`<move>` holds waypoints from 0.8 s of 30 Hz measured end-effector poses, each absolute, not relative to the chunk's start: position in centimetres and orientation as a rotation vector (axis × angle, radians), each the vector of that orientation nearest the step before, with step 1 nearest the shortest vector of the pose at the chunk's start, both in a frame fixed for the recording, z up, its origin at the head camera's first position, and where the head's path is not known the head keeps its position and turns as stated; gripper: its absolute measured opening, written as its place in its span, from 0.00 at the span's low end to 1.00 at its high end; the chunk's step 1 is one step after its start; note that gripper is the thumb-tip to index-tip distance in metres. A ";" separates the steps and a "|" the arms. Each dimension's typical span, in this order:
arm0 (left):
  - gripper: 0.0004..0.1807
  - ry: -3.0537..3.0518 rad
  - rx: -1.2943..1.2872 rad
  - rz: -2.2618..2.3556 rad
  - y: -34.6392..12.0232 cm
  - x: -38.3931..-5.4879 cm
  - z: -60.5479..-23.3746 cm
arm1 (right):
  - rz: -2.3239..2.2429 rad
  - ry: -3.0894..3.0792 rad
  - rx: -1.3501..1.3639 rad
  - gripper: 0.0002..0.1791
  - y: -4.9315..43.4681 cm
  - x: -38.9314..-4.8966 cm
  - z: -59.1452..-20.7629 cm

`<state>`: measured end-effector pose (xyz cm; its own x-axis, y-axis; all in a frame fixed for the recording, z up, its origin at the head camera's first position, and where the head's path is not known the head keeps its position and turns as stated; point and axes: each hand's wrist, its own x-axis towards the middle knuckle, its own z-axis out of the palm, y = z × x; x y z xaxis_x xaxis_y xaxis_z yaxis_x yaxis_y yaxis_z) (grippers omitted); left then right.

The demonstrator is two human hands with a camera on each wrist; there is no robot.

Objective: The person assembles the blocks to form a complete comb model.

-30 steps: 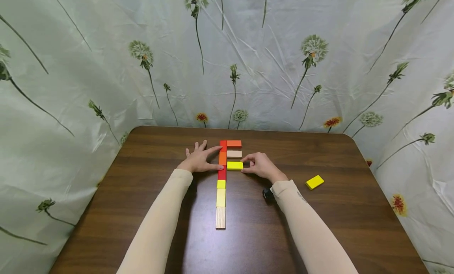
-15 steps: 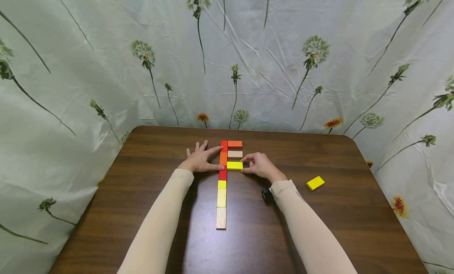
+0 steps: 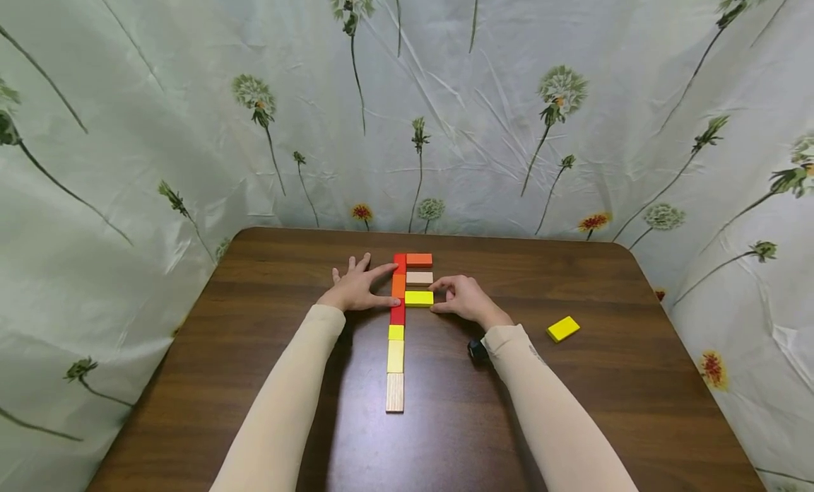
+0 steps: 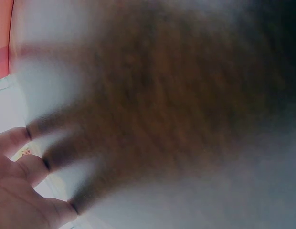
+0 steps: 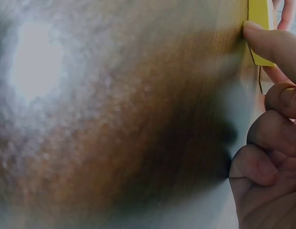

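A straight column of coloured wooden blocks runs down the middle of the table. My left hand (image 3: 355, 288) lies left of it with fingers spread. Its index fingertip touches the top red block (image 3: 400, 261) and its thumb the lower red block (image 3: 398, 317); an orange block (image 3: 398, 285) lies between them. My right hand (image 3: 469, 299) pinches the right end of a yellow block (image 3: 418, 299) between thumb and index finger. That block lies crosswise, its left end against the column. In the right wrist view the thumb presses the yellow block (image 5: 261, 33), other fingers curled.
Crosswise above the yellow block lie a pale block (image 3: 419, 279) and an orange-red block (image 3: 419, 260). Yellow blocks and a striped wood block (image 3: 395, 393) continue the column downward. Another yellow block (image 3: 563, 329) lies apart at right. A floral curtain (image 3: 407, 124) hangs behind the table (image 3: 210, 379).
The yellow block in my right hand has shifted very slightly left and away from me, up against the column. My left hand keeps its place; the whole view sways a little.
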<state>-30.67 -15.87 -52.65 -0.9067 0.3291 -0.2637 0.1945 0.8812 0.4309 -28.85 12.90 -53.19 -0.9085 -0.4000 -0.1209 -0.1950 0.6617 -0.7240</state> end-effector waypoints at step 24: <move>0.51 2.736 0.403 0.579 -15.9 -30.5 -52.8 | -1.102 2.579 -0.419 0.23 22.2 -28.0 -49.3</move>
<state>-30.52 -15.92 -52.80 -0.9107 0.3331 -0.2441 0.2057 0.8784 0.4314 -28.01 22.18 -49.35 -0.9108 -0.3795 -0.1623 -0.1451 0.6625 -0.7349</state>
